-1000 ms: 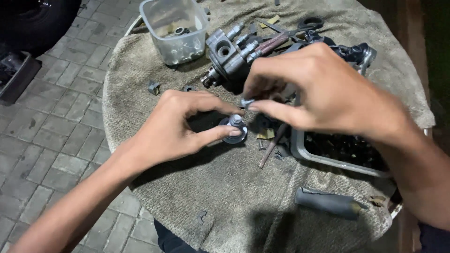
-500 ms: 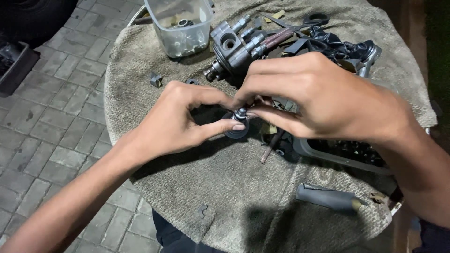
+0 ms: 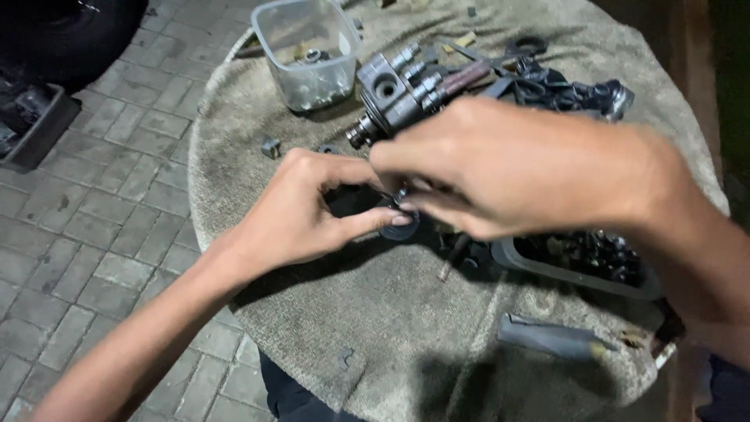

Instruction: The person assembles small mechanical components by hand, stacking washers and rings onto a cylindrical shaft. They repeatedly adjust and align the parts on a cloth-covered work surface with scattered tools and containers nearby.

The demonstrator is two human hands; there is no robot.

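Grey paving bricks are running under a round bench (image 3: 437, 344) draped in coarse cloth, and I am working over its middle. My left hand (image 3: 312, 215) is pinching a small dark round part (image 3: 398, 227), thumb pressing along its near edge, while my right hand (image 3: 508, 168) is closing over it from the far side, fingertips gathering on a little metal piece (image 3: 401, 195) sitting on top of it. Both hands are clamped together on that part, which is resting just above the cloth between them.

Beyond my hands a metal pump body (image 3: 398, 98) is lying on its side, with a clear plastic tub (image 3: 308, 51) of small bits further off to the left. Beneath my right forearm a dark tray (image 3: 582, 262) of loose parts is sitting, and nearer me, toward the bench edge, a dark tool handle (image 3: 551, 340) is lying flat.

I judge I am seating or turning the small piece into the round part. Next calls for a steady left-hand pinch while the right fingertips keep the piece square.
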